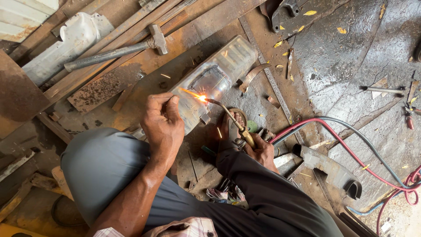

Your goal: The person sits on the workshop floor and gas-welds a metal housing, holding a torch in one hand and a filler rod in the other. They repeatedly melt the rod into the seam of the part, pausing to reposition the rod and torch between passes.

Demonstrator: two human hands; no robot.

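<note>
We grip a brass gas torch (234, 123) in our right hand (258, 151), left hand (163, 125) fingers pinching a filler rod (186, 92); flame meets the metal casing (215, 79) just beyond.

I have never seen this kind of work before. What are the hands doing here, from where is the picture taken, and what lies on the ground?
The camera sits on the person's head and looks down past the knees. The right hand holds a brass gas torch; its flame throws sparks on a grey metal casing. The left hand holds a thin rod into the flame. A red hose and a grey hose run away to the right. On the rusty ground lie a hammer, steel bars and yellow leaves.
</note>
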